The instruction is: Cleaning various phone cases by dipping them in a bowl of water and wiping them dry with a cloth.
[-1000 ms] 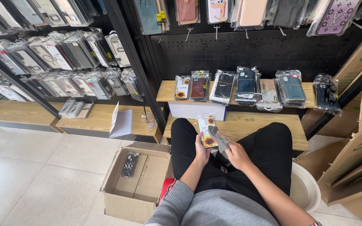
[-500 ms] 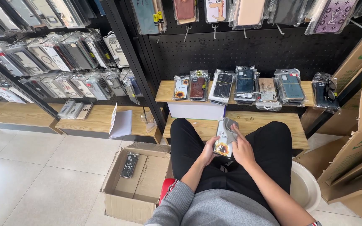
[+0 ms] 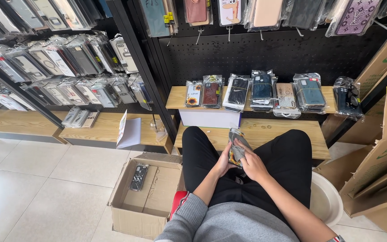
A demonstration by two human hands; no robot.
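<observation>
The bagged phone case sits over the person's lap, held between both hands. Half a second ago it stood higher, near the shelf edge; now it is lower. Left hand fingers wrap its side; right hand fingers press its front.

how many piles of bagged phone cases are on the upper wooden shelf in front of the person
7 on the upper wooden shelf, left to right: sunflower, brown, black, dark blue, pale patterned, teal, and a dark bundle at the far right. Each pile may hide more cases.
</observation>
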